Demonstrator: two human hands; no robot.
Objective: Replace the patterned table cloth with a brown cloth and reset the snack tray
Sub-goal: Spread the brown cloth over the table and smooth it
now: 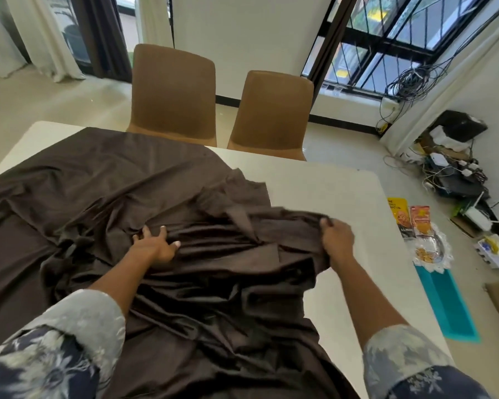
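bright daylight from window [392,38] | soft shadows | wide-angle edge distortion

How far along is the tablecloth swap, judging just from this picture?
Done: no patterned cloth is on the table. In hand: the brown cloth covers the left part but lies bunched; the right hand grips a fold, the left hand rests on it. Left: covering the bare right side and returning the snack tray, which sits off the table.
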